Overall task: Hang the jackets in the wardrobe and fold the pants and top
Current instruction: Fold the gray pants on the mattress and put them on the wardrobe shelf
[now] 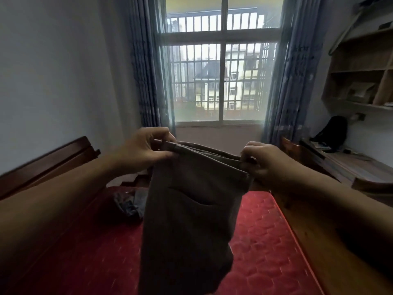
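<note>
Bedroom with a barred window; a red quilted mattress (265,241) lies below. The brown-olive cotton pants (191,220) hang in mid-air above it, taken by the waistband. Your left grip (144,150) pinches one waistband corner between thumb and curled fingers; your right grip (263,165) pinches the other. A dark crumpled garment (127,204) lies on the mattress beyond. Risk: the top layers look uneven, so a loosened pinch could drop one and skew the fold.
</note>
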Motion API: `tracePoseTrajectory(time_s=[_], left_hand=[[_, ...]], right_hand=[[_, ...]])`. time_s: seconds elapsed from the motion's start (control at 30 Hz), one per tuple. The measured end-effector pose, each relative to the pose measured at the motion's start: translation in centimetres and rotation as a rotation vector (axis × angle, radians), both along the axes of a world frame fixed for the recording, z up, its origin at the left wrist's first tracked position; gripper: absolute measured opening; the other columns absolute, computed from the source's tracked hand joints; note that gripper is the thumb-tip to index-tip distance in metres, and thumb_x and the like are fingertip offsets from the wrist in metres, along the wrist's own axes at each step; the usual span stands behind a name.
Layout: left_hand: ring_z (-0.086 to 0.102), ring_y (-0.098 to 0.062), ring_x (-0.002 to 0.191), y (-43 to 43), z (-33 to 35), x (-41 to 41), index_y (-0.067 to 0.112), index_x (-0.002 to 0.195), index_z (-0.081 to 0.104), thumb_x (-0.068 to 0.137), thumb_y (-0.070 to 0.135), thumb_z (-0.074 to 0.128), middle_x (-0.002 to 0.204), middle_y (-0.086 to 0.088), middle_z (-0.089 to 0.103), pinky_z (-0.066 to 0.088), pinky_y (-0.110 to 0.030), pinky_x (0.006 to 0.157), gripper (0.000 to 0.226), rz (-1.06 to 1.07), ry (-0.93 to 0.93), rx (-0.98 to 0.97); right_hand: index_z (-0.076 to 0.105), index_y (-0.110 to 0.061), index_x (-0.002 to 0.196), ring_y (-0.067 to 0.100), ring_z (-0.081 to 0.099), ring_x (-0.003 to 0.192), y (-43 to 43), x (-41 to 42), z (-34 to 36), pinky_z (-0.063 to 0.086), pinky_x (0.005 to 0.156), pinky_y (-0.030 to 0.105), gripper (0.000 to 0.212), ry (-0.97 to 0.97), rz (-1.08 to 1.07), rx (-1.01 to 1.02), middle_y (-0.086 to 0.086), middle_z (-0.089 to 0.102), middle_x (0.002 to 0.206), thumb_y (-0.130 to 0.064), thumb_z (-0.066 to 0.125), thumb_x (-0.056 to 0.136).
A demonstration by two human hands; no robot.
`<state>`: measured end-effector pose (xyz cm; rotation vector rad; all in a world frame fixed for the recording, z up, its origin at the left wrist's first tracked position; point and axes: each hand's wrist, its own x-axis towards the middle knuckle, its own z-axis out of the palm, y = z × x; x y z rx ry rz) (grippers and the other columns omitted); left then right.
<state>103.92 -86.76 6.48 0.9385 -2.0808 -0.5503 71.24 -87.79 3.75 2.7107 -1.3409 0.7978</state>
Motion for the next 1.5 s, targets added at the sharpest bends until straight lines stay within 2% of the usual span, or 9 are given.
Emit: tracePoseTrajectory(time_s=[0.27,0.43,0.6,0.77,0.87,1.07,1.17,1.37,1.5], left_hand=[[0.070,-0.022,0.102,0.4,1.0,-2.8,0.014,0.101,0.054,0.081,0.015,0.079,0.108,-0.005,0.070,0.061,-0.035,0.083,0.032,0.200,-0.031,0.111],[0.069,-0.028,0.098,0.4,-0.1,-4.8,0.020,0.107,0.056,0.088,0.009,0.073,0.099,-0.011,0.072,0.057,-0.052,0.092,0.028,0.337,0.138,0.128],[0.068,-0.023,0.101,0.5,-1.0,-5.6,0.029,0.111,0.056,0.092,0.012,0.071,0.104,-0.003,0.068,0.058,-0.047,0.091,0.030,0.382,0.050,0.078],[0.044,-0.018,0.133,1.8,1.4,-7.6,0.051,0.152,0.014,0.085,0.045,0.072,0.142,0.002,0.044,0.040,-0.042,0.111,0.089,0.403,-0.608,-0.054],[0.045,-0.014,0.133,1.3,2.3,-12.2,0.047,0.156,0.001,0.075,0.065,0.075,0.148,0.001,0.047,0.038,-0.036,0.112,0.111,0.309,-0.647,0.003],[0.067,-0.010,0.084,-1.1,0.2,-14.9,0.020,0.103,0.069,0.088,0.022,0.075,0.091,0.003,0.071,0.055,-0.041,0.079,0.017,0.147,-0.520,0.029],[0.071,-0.015,0.090,-0.8,0.7,-14.3,0.016,0.102,0.070,0.084,0.029,0.079,0.093,0.001,0.074,0.058,-0.046,0.082,0.024,0.131,-0.377,-0.006],[0.069,-0.026,0.094,0.1,3.0,-12.3,0.011,0.105,0.070,0.086,0.024,0.079,0.097,-0.006,0.074,0.056,-0.043,0.080,0.024,0.230,-0.386,-0.046],[0.070,-0.021,0.092,0.9,2.8,-11.6,0.005,0.107,0.069,0.087,0.012,0.076,0.098,-0.011,0.073,0.057,-0.036,0.078,0.022,0.246,-0.344,-0.023]], right_hand=[[0.060,-0.013,0.097,0.020,0.062,0.071,-2.5,-2.2,-0.8,0.055,0.065,0.047,0.002,-0.493,0.124,0.230,0.007,0.065,0.083,-0.014,0.061,0.099],[0.050,-0.044,0.134,0.019,0.068,0.106,-3.4,-3.3,-3.1,0.059,0.076,0.032,0.067,-0.927,0.321,0.632,0.005,0.066,0.128,-0.075,0.066,0.077],[0.073,-0.012,0.111,0.038,0.070,0.104,-3.7,-3.2,-4.7,0.059,0.090,0.055,0.028,-0.928,0.324,0.476,0.014,0.076,0.105,0.000,0.076,0.085],[0.071,-0.003,0.099,0.018,0.065,0.082,-2.9,-1.9,-4.1,0.057,0.079,0.041,0.012,-0.927,0.377,0.522,0.012,0.072,0.089,0.003,0.065,0.092],[0.070,-0.002,0.101,0.018,0.065,0.081,-2.4,-1.0,-3.7,0.055,0.076,0.039,0.011,-0.857,0.422,0.509,0.015,0.071,0.089,-0.003,0.060,0.097],[0.067,-0.010,0.118,0.020,0.068,0.095,-3.2,-2.6,-5.1,0.059,0.083,0.040,0.028,-0.787,0.513,0.571,0.021,0.069,0.107,-0.027,0.069,0.096],[0.063,-0.011,0.125,0.022,0.068,0.111,-5.3,-5.4,-9.8,0.057,0.095,0.046,0.048,-0.609,0.458,0.696,0.012,0.071,0.117,-0.025,0.083,0.084],[0.075,-0.022,0.110,0.015,0.073,0.100,-6.6,-9.8,-19.3,0.055,0.099,0.048,0.022,-0.434,0.195,0.918,-0.002,0.078,0.106,-0.009,0.070,0.093],[0.070,-0.025,0.114,0.023,0.071,0.101,-5.8,-8.7,-20.1,0.059,0.092,0.050,0.041,-0.650,0.084,0.895,0.007,0.073,0.111,-0.056,0.071,0.087]])
